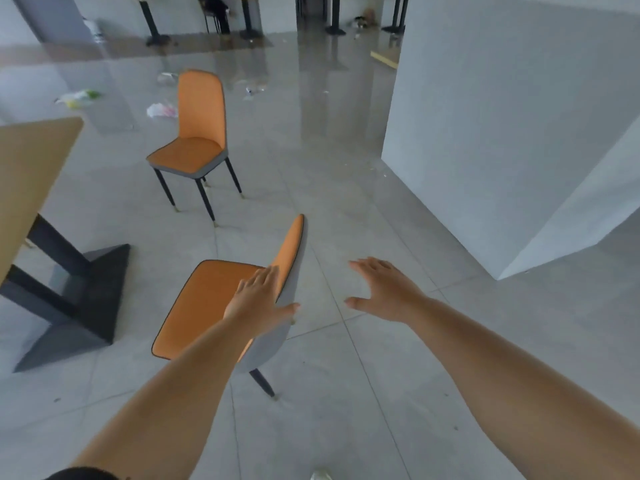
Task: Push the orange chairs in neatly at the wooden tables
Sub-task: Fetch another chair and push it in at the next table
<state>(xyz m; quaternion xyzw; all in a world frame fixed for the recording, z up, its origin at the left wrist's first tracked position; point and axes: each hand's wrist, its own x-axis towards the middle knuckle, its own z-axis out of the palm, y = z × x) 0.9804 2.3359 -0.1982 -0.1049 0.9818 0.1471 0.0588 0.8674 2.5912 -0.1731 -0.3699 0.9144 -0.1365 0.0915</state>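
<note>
An orange chair with a grey back shell (204, 303) stands right in front of me, its seat facing the wooden table (31, 174) at the left. My left hand (258, 299) lies flat over the edge of its backrest, fingers spread, thumb on the grey outer side. My right hand (384, 291) hovers open to the right of the backrest, apart from it. A second orange chair (197, 133) stands farther back on the tiles, away from the table, seat turned toward the lower left.
The table's black base (83, 299) sits on the floor left of the near chair. A white wall block (502, 133) fills the right side. Litter (161, 110) lies on the glossy floor beyond the far chair. More table legs stand at the back.
</note>
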